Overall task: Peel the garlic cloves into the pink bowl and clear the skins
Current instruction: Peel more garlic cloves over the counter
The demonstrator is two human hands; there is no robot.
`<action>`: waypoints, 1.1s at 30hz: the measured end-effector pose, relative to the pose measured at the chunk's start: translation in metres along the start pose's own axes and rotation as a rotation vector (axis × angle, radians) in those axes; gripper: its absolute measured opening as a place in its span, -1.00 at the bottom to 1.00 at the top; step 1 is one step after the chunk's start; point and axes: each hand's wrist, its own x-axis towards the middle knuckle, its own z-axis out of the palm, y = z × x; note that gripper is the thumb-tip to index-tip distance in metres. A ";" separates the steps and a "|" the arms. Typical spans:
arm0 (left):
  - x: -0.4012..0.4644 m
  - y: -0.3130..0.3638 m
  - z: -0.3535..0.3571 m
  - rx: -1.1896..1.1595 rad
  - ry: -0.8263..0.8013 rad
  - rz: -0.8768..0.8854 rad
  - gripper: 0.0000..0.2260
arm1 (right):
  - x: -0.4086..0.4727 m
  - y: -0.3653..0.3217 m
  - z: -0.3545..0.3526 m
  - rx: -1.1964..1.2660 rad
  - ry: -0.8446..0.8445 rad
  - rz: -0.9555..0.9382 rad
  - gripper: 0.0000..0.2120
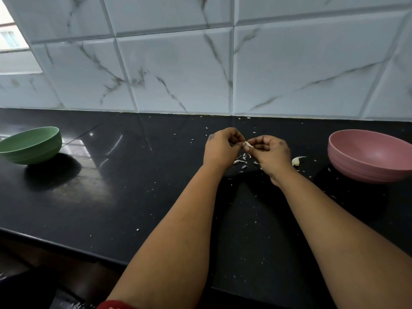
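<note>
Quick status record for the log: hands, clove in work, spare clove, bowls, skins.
left hand: pinches the clove in work
right hand: pinches the same clove
clove in work: held between both hands above the counter
spare clove: on the counter, between right hand and pink bowl
pink bowl: far right; no cloves visible inside
green bowl: far left
skins: scattered below the hands

Pink bowl [370, 156], green bowl [31, 144], speckled black counter [133, 197], grey-veined white tiles [178, 74].
</note>
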 end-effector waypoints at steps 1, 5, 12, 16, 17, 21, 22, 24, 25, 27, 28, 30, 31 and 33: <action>0.000 0.000 0.000 0.009 -0.007 0.005 -0.96 | 0.001 0.001 0.000 -0.020 0.001 -0.002 -0.86; 0.000 -0.002 0.002 0.038 -0.061 0.020 -0.93 | 0.002 0.003 -0.002 -0.043 0.000 0.005 -0.89; 0.002 -0.008 0.006 0.028 -0.129 -0.029 -0.88 | 0.001 0.007 0.004 -0.125 0.051 -0.034 -0.91; 0.002 -0.009 0.008 0.011 -0.156 -0.039 -0.91 | 0.001 0.007 0.005 -0.155 0.093 -0.043 -0.91; 0.002 -0.009 0.009 0.000 -0.152 -0.039 -0.91 | 0.001 0.007 0.005 -0.156 0.100 -0.038 -0.91; 0.003 -0.008 0.012 0.006 -0.147 -0.036 -0.91 | 0.003 0.007 0.008 -0.155 0.123 -0.009 -0.91; 0.004 -0.009 0.012 0.006 -0.164 -0.046 -0.91 | 0.003 0.007 0.008 -0.158 0.130 -0.005 -0.91; 0.005 -0.010 0.012 -0.023 -0.227 -0.084 -0.93 | 0.003 0.006 0.009 -0.173 0.138 -0.009 -0.87; 0.005 -0.011 0.011 -0.037 -0.262 -0.100 -0.94 | 0.002 0.006 0.009 -0.185 0.138 -0.015 -0.86; 0.005 -0.011 0.010 -0.040 -0.305 -0.112 -0.96 | 0.001 0.005 0.010 -0.212 0.140 -0.027 -0.85; 0.005 -0.011 0.009 -0.036 -0.310 -0.108 -0.96 | 0.001 0.005 0.010 -0.224 0.144 -0.034 -0.87; 0.005 -0.010 0.010 -0.017 -0.306 -0.091 -0.96 | 0.000 0.004 0.010 -0.251 0.152 -0.044 -0.90; 0.004 -0.010 0.011 0.005 -0.310 -0.082 -0.96 | 0.000 0.003 0.011 -0.263 0.153 -0.046 -0.91; 0.004 -0.009 0.012 0.048 -0.325 -0.064 -0.97 | 0.002 0.005 0.012 -0.274 0.153 -0.037 -0.90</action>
